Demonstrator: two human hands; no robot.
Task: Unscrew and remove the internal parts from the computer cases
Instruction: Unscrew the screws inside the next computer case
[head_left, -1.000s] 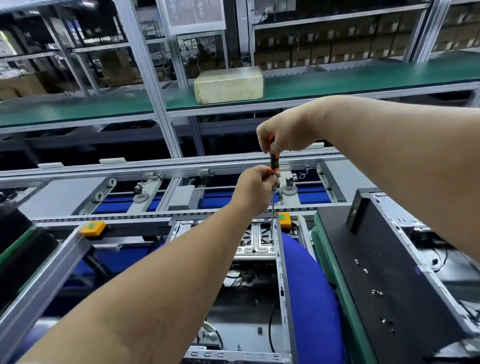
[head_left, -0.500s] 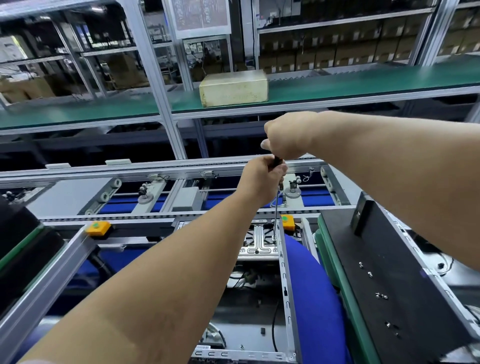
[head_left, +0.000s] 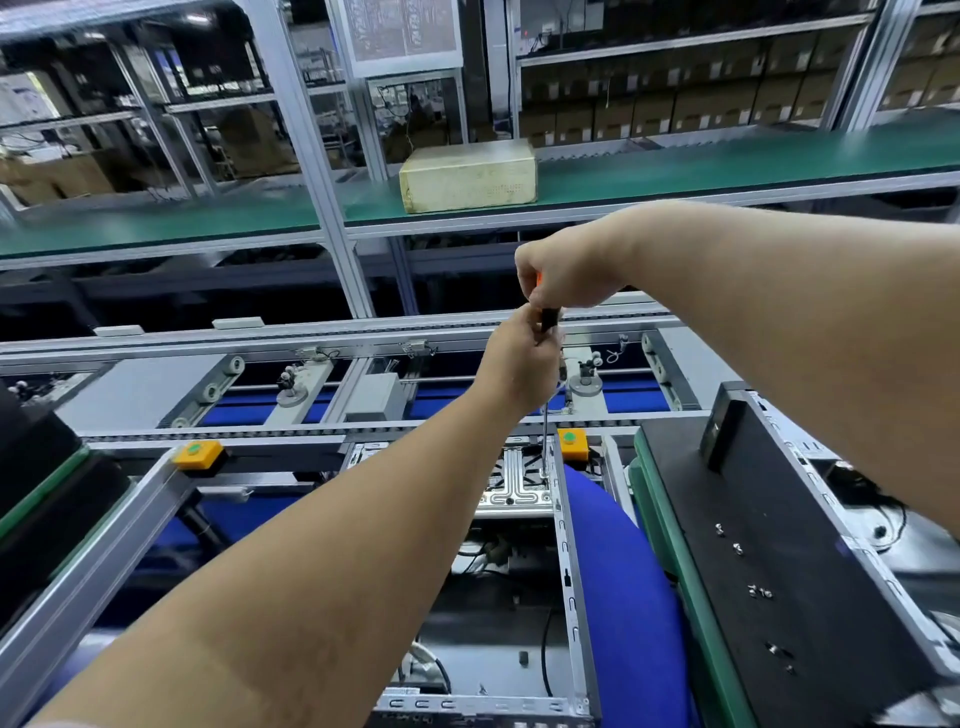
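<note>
The open computer case (head_left: 519, 597) lies between the forearms. Above its far end, the right hand (head_left: 571, 270) grips the top of the screwdriver (head_left: 549, 318) handle; the left hand (head_left: 519, 364) pinches its lower part. The shaft reaches down to the metal bracket (head_left: 514, 480) at that end. Step in hand, as judged: loosening a screw. Next: keep the tip seated and turn.

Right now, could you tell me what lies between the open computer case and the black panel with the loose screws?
In the head view, a blue cushion lies between the open computer case and the black panel.
</note>
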